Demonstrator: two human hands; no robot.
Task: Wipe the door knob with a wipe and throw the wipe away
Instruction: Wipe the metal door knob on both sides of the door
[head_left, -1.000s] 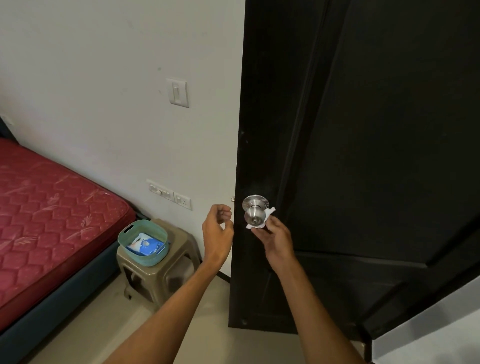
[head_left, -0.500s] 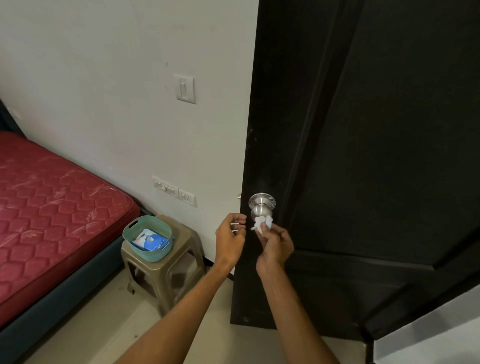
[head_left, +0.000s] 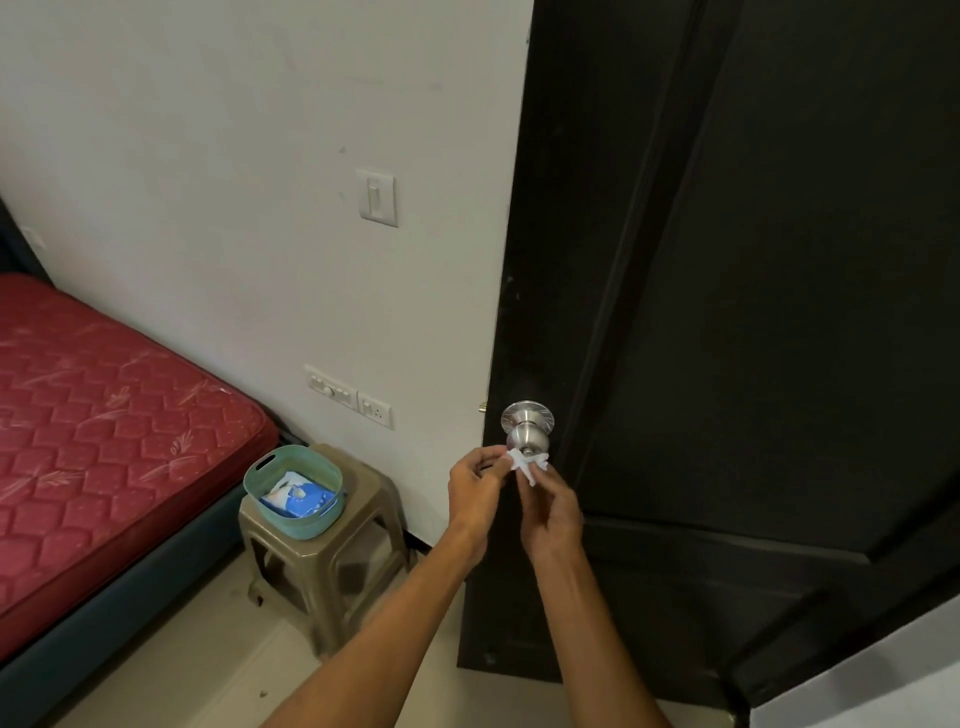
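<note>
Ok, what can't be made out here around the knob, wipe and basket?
Head view:
- Whether the wipe touches the door knob: it overlaps the knob's lower edge.
- Fingertips of the left hand and right hand: too small, partly behind the wipe.
- Print on the blue-and-white packet: too small, lower part behind the teal basket wall.
- Red mattress: cut off by the left edge.

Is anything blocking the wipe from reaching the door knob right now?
Nothing visible does. The crumpled white wipe, pinched by the left hand and right hand, sits just below the round silver metal door knob.
</note>
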